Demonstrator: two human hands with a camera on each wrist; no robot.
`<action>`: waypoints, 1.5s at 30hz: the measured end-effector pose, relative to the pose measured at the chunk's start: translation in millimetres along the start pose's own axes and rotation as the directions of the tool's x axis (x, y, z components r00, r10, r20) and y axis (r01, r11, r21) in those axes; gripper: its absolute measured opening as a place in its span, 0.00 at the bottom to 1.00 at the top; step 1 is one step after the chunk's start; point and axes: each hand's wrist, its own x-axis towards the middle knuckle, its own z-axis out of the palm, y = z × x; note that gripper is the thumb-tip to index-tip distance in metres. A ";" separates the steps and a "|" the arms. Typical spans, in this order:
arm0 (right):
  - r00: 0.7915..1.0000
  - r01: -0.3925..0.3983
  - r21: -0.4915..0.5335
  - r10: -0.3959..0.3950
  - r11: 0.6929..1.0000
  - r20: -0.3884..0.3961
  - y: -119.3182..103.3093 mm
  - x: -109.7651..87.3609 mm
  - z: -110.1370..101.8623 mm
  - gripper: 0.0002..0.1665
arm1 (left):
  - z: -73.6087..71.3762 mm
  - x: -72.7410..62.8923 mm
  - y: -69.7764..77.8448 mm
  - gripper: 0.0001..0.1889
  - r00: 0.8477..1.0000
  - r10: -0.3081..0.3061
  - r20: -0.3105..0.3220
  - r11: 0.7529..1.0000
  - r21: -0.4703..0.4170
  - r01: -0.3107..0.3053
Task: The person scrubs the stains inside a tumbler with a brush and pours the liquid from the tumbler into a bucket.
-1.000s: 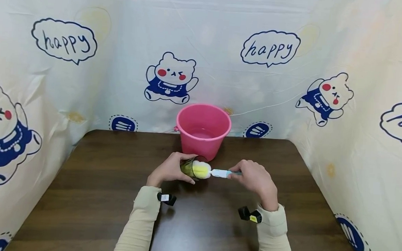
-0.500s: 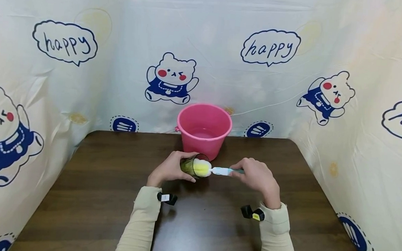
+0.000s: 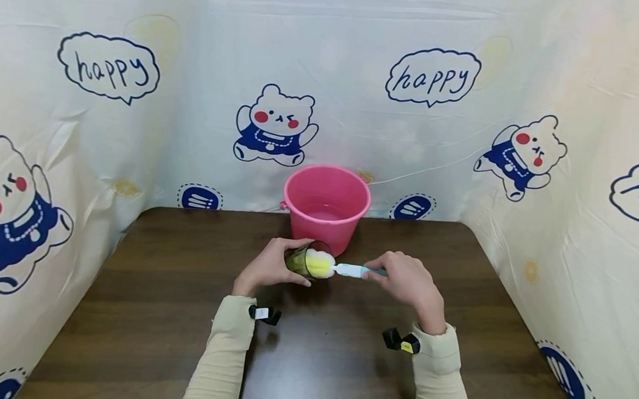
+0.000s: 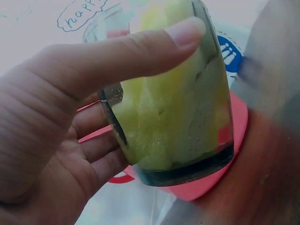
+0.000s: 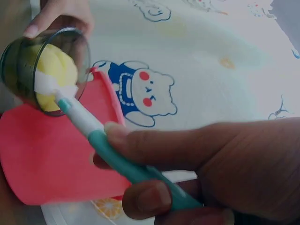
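My left hand point(image 3: 271, 265) grips a dark tinted drinking glass point(image 4: 178, 140), tipped on its side with its mouth toward the right. In the left wrist view the thumb lies across the glass and the other fingers go behind it. A yellow and white sponge head of a cup brush point(image 5: 56, 70) sits inside the glass, partly showing at the mouth. My right hand point(image 3: 406, 281) holds the brush by its white and teal handle point(image 5: 117, 159), thumb on one side and fingers curled on the other. Both hands are above the table, in front of the bucket.
A pink bucket point(image 3: 326, 224) stands at the back middle of the dark wooden table point(image 3: 179, 337), just behind the glass. Its inside looks bare of objects. A printed cloth point(image 3: 351, 43) hangs behind the table and along both sides.
The glass and brush have shifted only slightly, with the sponge still in the glass mouth. Both hands keep their hold. The head view has drifted a little.
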 end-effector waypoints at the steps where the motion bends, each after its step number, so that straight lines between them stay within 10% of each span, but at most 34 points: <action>1: 1.000 0.010 0.007 -0.010 1.000 0.001 -0.6 -0.8 -0.7 0.15 | -0.3 0.3 -0.8 0.46 1.000 -0.003 0.002 1.000 -0.004 0.003; 9: 0.990 0.037 -0.067 -0.045 0.997 -0.135 4.0 2.0 0.0 0.16 | -4.4 3.8 -1.4 0.47 0.999 0.035 -0.026 0.998 -0.046 -0.036; 19: 0.999 0.021 0.012 -0.021 1.000 0.028 3.4 3.1 -0.2 0.13 | 1.8 4.6 -2.0 0.45 1.000 0.018 0.015 1.000 -0.004 -0.018; 27: 0.998 0.008 -0.019 -0.009 1.000 -0.064 13.1 -1.7 -3.0 0.16 | 8.5 5.9 3.2 0.45 0.999 0.035 0.012 0.999 0.012 -0.035; 37: 1.000 -0.010 0.008 0.010 1.000 0.028 1.5 -7.2 -5.6 0.13 | 6.4 4.6 4.4 0.47 0.999 0.028 0.040 1.000 -0.006 -0.028; 45: 0.996 -0.011 -0.085 0.003 0.996 -0.088 -0.3 -2.3 -0.3 0.19 | 3.6 1.2 -0.7 0.46 1.000 0.015 -0.005 1.000 0.001 -0.015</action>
